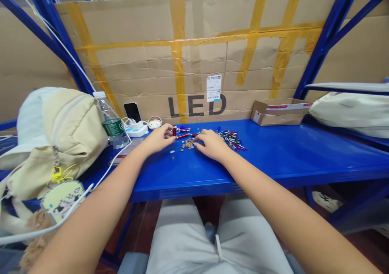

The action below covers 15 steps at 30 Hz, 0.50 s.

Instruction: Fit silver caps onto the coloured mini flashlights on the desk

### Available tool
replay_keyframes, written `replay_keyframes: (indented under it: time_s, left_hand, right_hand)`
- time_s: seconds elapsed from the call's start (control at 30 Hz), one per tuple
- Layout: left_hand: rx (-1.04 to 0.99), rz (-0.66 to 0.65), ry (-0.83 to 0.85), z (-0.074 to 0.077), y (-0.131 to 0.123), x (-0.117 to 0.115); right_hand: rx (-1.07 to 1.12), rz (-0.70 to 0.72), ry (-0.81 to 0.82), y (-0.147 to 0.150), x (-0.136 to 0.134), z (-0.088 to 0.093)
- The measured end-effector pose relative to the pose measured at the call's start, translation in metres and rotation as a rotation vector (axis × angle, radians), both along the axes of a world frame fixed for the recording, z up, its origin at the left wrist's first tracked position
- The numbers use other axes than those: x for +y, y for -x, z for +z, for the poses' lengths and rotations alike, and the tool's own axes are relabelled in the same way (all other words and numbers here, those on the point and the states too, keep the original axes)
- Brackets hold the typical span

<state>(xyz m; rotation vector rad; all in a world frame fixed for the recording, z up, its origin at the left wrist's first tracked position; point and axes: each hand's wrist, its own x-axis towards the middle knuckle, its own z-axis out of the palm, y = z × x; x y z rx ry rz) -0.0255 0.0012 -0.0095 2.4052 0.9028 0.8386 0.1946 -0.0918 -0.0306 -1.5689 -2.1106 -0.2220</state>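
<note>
My left hand is closed, with a short dark red metallic tube upright at its fingertips. My right hand has its fingers curled and its thumb close to them, at the edge of a pile of small round brass-coloured discs. What its fingertips hold, if anything, I cannot make out. Between the hands lies a slim red tube. Purple and dark metallic tubes lie just behind my left hand. A heap of shiny multicoloured metallic pieces sits right of my right hand.
On the left stand a cream backpack, a water bottle and a white power strip with a cable. A phone leans on the cardboard wall. An open cardboard box stands at the back right of the blue table.
</note>
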Motion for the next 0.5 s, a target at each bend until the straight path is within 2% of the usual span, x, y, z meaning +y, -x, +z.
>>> replay_keyframes:
  time_s: [0.07, 0.2, 0.5]
  left_hand:
    - [-0.038, -0.062, 0.036, -0.002, -0.003, -0.011]
    - [-0.054, -0.090, 0.013, -0.001, -0.011, -0.021]
    - [-0.019, -0.088, 0.002, -0.003, -0.012, -0.018]
  right_hand:
    - [-0.105, 0.033, 0.036, 0.002, 0.001, -0.003]
    - [-0.170, 0.072, 0.070, 0.006, 0.003, -0.009]
    - [-0.139, 0.082, 0.085, 0.008, 0.003, -0.004]
